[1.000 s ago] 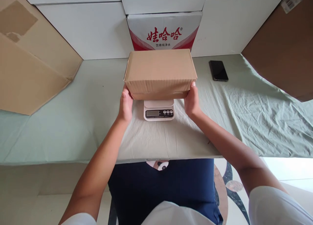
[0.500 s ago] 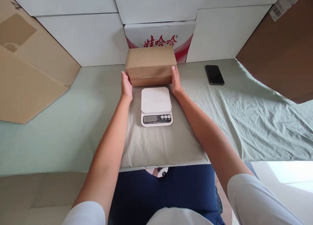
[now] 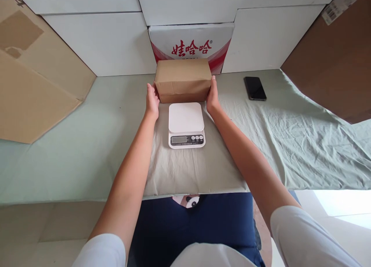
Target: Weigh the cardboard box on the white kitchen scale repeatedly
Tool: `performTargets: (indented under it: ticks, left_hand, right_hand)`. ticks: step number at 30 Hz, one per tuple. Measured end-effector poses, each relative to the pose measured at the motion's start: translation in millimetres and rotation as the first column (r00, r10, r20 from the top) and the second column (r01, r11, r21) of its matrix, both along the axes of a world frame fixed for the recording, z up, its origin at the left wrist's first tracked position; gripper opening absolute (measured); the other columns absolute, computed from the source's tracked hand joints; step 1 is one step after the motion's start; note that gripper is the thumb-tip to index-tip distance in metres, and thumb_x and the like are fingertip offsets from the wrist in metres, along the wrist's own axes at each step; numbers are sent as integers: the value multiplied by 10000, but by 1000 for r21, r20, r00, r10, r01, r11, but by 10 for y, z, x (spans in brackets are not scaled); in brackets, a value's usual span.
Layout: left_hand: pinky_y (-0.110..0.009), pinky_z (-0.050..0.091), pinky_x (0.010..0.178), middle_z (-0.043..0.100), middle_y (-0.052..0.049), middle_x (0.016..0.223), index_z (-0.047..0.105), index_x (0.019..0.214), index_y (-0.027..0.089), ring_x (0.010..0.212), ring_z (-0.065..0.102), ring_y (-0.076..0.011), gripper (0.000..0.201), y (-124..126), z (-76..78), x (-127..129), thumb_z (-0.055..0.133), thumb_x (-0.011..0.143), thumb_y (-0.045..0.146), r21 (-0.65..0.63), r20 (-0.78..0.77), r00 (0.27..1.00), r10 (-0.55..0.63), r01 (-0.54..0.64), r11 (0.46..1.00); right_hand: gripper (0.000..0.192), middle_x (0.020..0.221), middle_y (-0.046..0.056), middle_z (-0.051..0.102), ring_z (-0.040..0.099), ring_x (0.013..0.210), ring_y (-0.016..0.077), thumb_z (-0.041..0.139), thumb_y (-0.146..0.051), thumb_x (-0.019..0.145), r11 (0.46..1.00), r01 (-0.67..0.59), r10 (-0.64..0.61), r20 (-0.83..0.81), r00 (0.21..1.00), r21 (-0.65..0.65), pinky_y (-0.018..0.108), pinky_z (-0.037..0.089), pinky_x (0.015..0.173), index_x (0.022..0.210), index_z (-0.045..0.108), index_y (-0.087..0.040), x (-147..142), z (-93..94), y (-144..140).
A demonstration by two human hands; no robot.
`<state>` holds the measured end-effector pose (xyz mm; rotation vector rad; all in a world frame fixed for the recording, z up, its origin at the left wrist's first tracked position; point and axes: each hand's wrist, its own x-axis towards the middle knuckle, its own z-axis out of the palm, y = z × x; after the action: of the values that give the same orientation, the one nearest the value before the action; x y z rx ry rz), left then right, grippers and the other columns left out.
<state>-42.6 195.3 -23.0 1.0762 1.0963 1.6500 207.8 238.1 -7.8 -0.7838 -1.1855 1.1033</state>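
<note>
A closed brown cardboard box [image 3: 183, 79] sits just behind a white kitchen scale [image 3: 186, 118], held at its two ends between my hands. Against its left end rests my left hand [image 3: 152, 101], thumb up and fingers partly hidden by the box. My right hand [image 3: 213, 96] presses the right end with the thumb along the edge; its other fingers are hidden. The scale's platform carries nothing, and its display looks blank. Whether the box's underside lies fully on the cloth cannot be seen.
A black phone [image 3: 255, 88] lies on the green cloth [image 3: 121, 143] to the right. White boxes [image 3: 98, 45] wall off the back, including one with red lettering [image 3: 191, 46]. Large cardboard panels stand at left [image 3: 43, 81] and right [image 3: 333, 70].
The box has shifted slightly right and lower, uncovering more of the red lettering behind. My right thumb has moved from its front face to its end. The scale and phone stay put.
</note>
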Motion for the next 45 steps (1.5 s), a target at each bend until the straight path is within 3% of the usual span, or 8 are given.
performTargets:
  ticks: [3, 10, 15, 20, 24, 27, 31, 45]
  left_hand:
    - [-462, 327, 1280, 529, -97, 1585, 631, 1344, 277, 1552, 404, -284, 872, -11, 2, 77, 404, 794, 914, 3, 9, 1000, 28, -28, 1000]
    - [-436, 330, 1285, 569, -89, 1549, 643, 1319, 269, 1551, 404, -266, 780, -81, 48, 213, 405, 857, 850, 83, -3, 1000, 10, -9, 996]
    - [-438, 275, 1313, 530, -52, 1582, 619, 1358, 289, 1595, 318, -251, 772, -180, 311, 205, 377, 876, 842, 114, -56, 998, 14, -7, 993]
    - [-431, 272, 1320, 464, 1, 1625, 558, 1411, 362, 1613, 269, -239, 723, -772, 599, 298, 350, 896, 826, 226, -160, 987, 2, 34, 974]
    - [-482, 243, 1328, 462, -29, 1626, 541, 1420, 359, 1615, 257, -269, 697, -1366, 539, 444, 328, 920, 796, 268, -208, 978, -12, 69, 961]
    - [-493, 242, 1325, 446, -39, 1633, 533, 1425, 366, 1611, 267, -271, 636, -1591, 430, 517, 358, 945, 745, 288, -201, 980, 7, 52, 956]
    - [-478, 242, 1323, 448, -38, 1628, 543, 1421, 362, 1608, 268, -259, 610, -1637, 370, 543, 357, 960, 716, 309, -193, 980, 40, 21, 951]
    - [-462, 357, 1262, 552, -32, 1549, 603, 1380, 364, 1527, 421, -270, 651, -1727, 404, 561, 264, 964, 734, 178, -131, 991, -7, 30, 984]
  right_hand:
    - [816, 1520, 7, 585, 410, 1561, 238, 450, -871, 791, 996, 21, -25, -41, 999, -86, 479, 287, 1359, 1318, 586, -264, -46, -63, -4]
    - [762, 1529, -48, 575, 425, 1540, 204, 436, -844, 824, 998, -12, 12, 3, 1000, -65, 410, 293, 1356, 1338, 555, -294, -47, -46, -39]
    - [847, 1538, -1, 559, 387, 1576, 270, 405, -887, 807, 999, -41, 41, 51, 998, 3, 478, 348, 1329, 1400, 524, -295, 31, 210, -82]
    - [727, 1476, -30, 600, 347, 1596, 286, 368, -825, 880, 984, -104, 79, 168, 983, 146, 457, 346, 1330, 1416, 522, -358, 238, 484, -564]
    - [649, 1541, -46, 541, 353, 1586, 284, 492, -735, 881, 987, -93, 70, 167, 983, 131, 492, 320, 1338, 1445, 488, -413, 416, 402, -1173]
    - [708, 1567, -39, 515, 375, 1568, 288, 508, -744, 858, 994, -84, 70, 171, 983, 73, 504, 345, 1321, 1491, 424, -438, 473, 253, -1437]
    - [708, 1548, -25, 535, 401, 1548, 289, 548, -725, 839, 993, -115, 112, 139, 984, 10, 483, 393, 1287, 1477, 453, -434, 469, 162, -1486]
    - [697, 1550, -18, 546, 468, 1493, 298, 563, -714, 841, 989, -139, 146, 164, 976, -53, 492, 431, 1254, 1458, 462, -407, 492, 218, -1471]
